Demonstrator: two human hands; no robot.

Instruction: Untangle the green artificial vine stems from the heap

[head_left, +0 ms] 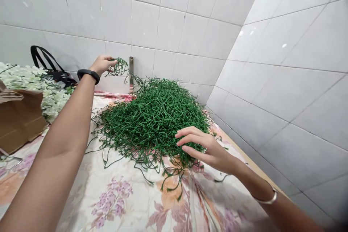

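Note:
A large heap of thin green plastic stems [160,116] lies tangled on the flowered tablecloth [108,185], with loose ones spilling along its front edge. My left hand [104,64], wearing a black band at the wrist, is raised above the heap's far left side. Its fingers pinch a small tangled bunch of green stems [119,67], and a few strands trail from it toward the pile. At the heap's front right, my right hand [202,146] hovers or rests with fingers apart and holds nothing; whether the fingertips touch the stems I cannot tell.
White artificial flowers [57,96] are heaped at the left, beside an open cardboard box [20,119]. Behind them stands a dark bag [59,76] with black handles. A metal strip [132,69] stands upright near the tiled wall [174,25]. Another tiled wall closes the right side.

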